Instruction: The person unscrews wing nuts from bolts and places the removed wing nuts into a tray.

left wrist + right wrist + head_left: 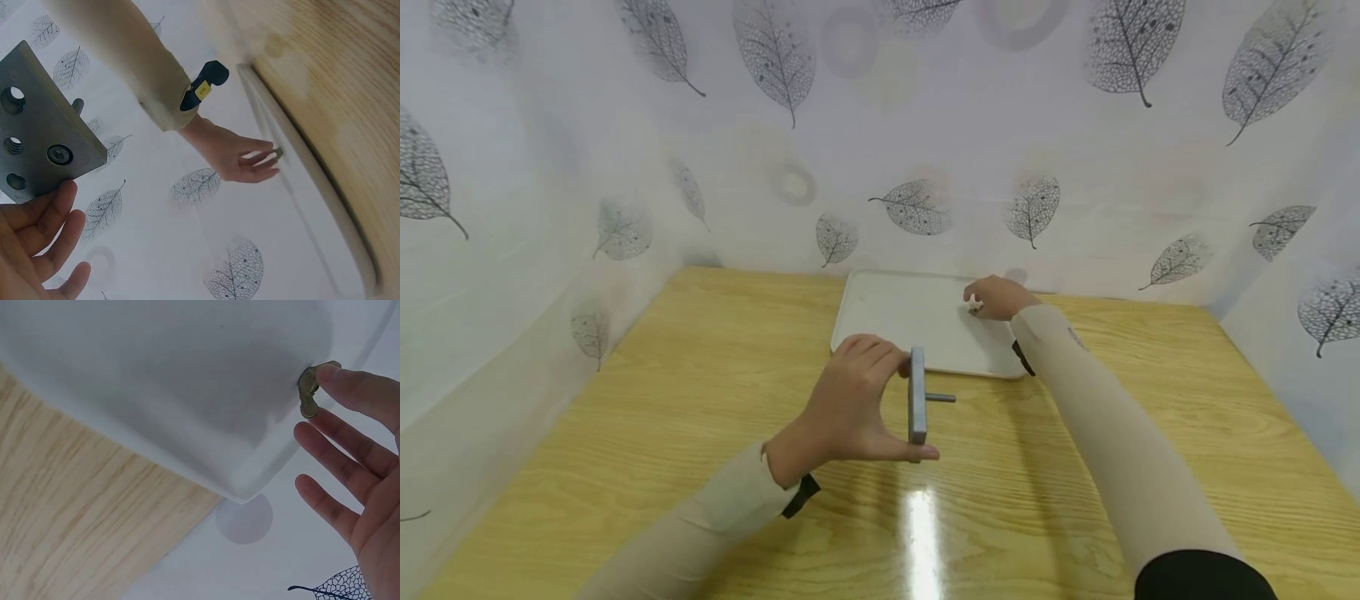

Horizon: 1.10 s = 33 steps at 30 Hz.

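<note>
My left hand [853,404] grips a grey metal plate [917,400] by its edges, thumb below and fingers above, upright over the table. The plate has several holes [14,145] and a socket-head bolt [60,154] sits in one of them. The bolt's shank [942,398] sticks out of the far face, pointing right. Over the right part of a white tray [895,317], my right hand [1000,297] pinches a small brass-coloured wing nut [308,392] between thumb and fingertips. The wing nut is close to the tray's surface.
The tray lies at the back of a wood-grain table [737,375], near a pale wall covering [887,125] with printed leaves. More of this covering stands along the left and right sides. My right forearm [1120,442] reaches across the table's right half.
</note>
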Each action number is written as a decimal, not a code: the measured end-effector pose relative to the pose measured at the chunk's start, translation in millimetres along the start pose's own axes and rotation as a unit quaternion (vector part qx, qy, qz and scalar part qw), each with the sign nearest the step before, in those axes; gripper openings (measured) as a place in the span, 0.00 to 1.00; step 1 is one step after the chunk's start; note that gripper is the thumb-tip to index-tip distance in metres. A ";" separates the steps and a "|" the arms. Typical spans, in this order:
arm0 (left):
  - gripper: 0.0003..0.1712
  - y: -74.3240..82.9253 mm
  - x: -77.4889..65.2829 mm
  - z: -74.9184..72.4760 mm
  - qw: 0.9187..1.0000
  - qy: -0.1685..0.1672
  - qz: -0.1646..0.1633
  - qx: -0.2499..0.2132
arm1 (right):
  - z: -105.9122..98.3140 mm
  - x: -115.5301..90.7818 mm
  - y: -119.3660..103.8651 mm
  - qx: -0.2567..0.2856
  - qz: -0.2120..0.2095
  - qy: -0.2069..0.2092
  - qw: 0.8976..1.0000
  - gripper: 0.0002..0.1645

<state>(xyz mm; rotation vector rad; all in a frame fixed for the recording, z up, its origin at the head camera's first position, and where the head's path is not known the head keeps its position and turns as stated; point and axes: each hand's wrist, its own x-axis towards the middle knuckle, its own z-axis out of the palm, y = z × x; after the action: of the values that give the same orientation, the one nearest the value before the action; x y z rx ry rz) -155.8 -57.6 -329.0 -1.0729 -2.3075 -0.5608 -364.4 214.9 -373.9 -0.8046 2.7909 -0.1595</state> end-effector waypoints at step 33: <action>0.43 -0.4 -2.6 0.5 1.000 0.000 -0.002 0.004 | 12.9 -86.0 -36.2 0.014 -0.050 0.154 0.987 0.50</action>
<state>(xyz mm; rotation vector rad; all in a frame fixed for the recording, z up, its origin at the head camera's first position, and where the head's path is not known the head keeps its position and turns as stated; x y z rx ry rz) -154.8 -59.0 -331.0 -1.0656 -2.3111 -0.5525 -272.0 229.9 -363.9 -0.9883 3.0248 -0.3685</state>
